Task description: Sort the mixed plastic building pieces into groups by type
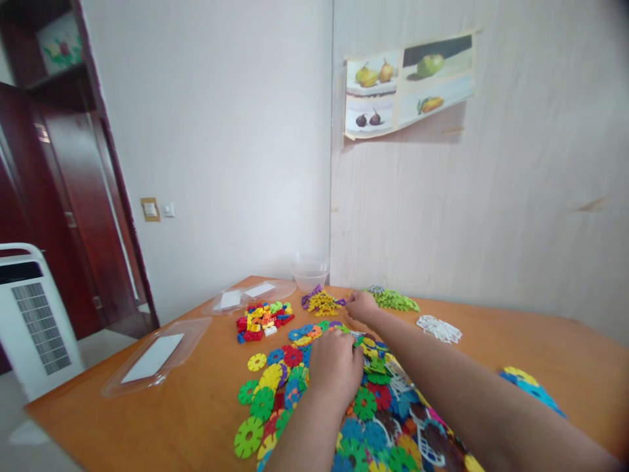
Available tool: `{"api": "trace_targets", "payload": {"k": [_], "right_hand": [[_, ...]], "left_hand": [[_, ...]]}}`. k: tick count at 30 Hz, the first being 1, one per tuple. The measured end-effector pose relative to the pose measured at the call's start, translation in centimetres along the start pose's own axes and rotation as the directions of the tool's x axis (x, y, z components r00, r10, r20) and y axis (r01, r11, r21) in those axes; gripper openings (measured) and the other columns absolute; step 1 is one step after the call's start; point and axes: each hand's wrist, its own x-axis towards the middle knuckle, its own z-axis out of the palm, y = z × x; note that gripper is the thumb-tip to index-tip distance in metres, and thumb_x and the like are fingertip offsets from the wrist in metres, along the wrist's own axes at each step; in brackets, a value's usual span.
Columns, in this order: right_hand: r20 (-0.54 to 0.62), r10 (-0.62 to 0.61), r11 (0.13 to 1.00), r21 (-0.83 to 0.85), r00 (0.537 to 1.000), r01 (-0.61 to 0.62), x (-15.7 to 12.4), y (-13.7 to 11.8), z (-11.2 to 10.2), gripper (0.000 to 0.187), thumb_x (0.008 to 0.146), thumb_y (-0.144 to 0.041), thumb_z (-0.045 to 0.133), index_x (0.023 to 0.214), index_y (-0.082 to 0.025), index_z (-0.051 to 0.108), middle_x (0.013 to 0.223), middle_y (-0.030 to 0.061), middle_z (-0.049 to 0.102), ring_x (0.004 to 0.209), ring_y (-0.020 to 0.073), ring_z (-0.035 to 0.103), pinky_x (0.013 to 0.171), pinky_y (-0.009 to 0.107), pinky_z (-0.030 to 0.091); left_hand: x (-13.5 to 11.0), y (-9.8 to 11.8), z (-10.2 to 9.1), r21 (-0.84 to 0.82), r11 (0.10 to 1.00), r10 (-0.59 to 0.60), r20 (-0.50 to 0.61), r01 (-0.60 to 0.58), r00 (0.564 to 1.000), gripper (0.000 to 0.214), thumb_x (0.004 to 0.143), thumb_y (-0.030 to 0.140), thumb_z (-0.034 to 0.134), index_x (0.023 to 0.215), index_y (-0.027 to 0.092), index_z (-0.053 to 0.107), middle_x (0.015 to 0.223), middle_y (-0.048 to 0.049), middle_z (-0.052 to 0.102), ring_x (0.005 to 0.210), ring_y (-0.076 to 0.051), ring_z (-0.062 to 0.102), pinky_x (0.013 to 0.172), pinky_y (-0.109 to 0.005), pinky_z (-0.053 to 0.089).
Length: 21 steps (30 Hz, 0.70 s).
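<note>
My left hand (338, 362) rests on a wide pile of flat, slotted plastic discs (263, 403) in many colours. Its fingers curl down into the discs, and whatever they grip is hidden. Farther back, my right hand (362, 307) reaches across the pile with its fingers pinched together. At those fingertips is a small purple plastic piece (341, 302), beside a heap of yellow connector pieces (323, 303). White lattice-like pieces (426, 442) lie mixed among the discs.
Red, yellow and blue building bricks (260, 321) lie left of the discs. Green pieces (397, 301) and white pieces (439, 329) are at right. A clear plastic bowl (310, 272) stands by the wall, with clear lids (194, 328) at left. Blue and yellow discs (533, 388) lie far right.
</note>
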Motion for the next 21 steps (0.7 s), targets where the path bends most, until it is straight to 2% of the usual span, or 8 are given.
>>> {"api": "trace_targets", "payload": {"k": [2,5,13,21], "right_hand": [[0.029,0.001,0.999,-0.038,1.000,0.000,0.4,-0.1,0.4,0.026,0.095,-0.035,0.059,0.113,-0.016,0.063,0.114,0.0072,0.065,0.096,0.0189,0.064,0.084,0.039,0.055],[0.077,0.007,0.998,-0.068,0.997,-0.002,0.7,-0.4,0.9,0.030,0.095,-0.035,0.059,0.120,-0.018,0.061,0.123,0.0086,0.062,0.104,0.0216,0.063,0.088,0.041,0.054],[0.255,0.040,0.998,-0.062,0.966,-0.025,0.9,-0.6,1.1,0.031,0.095,-0.035,0.059,0.121,-0.017,0.061,0.122,0.0084,0.062,0.101,0.0213,0.063,0.086,0.041,0.055],[0.279,0.039,0.999,0.020,0.960,-0.046,-0.5,-1.0,-0.1,0.030,0.096,-0.035,0.059,0.120,-0.016,0.061,0.119,0.0082,0.063,0.098,0.0201,0.064,0.083,0.040,0.056]], "left_hand": [[0.0,0.1,0.1,0.003,1.000,-0.010,-0.002,0.010,1.000,0.025,0.090,0.037,0.051,0.082,0.024,0.071,0.092,-0.0090,0.069,0.089,-0.024,0.061,0.075,-0.036,0.042],[-0.1,0.1,0.2,0.002,1.000,-0.022,-0.007,0.022,1.000,0.024,0.089,0.038,0.052,0.083,0.024,0.070,0.093,-0.0087,0.069,0.091,-0.025,0.060,0.076,-0.037,0.042],[-0.2,0.3,-0.3,0.013,0.999,-0.031,-0.002,0.031,1.000,0.024,0.090,0.037,0.050,0.085,0.022,0.069,0.096,-0.0069,0.069,0.096,-0.024,0.060,0.079,-0.036,0.042],[-0.2,0.4,-0.6,0.002,1.000,-0.021,0.001,0.021,1.000,0.024,0.090,0.036,0.050,0.083,0.022,0.068,0.095,-0.0072,0.069,0.095,-0.024,0.060,0.078,-0.036,0.041]]}}
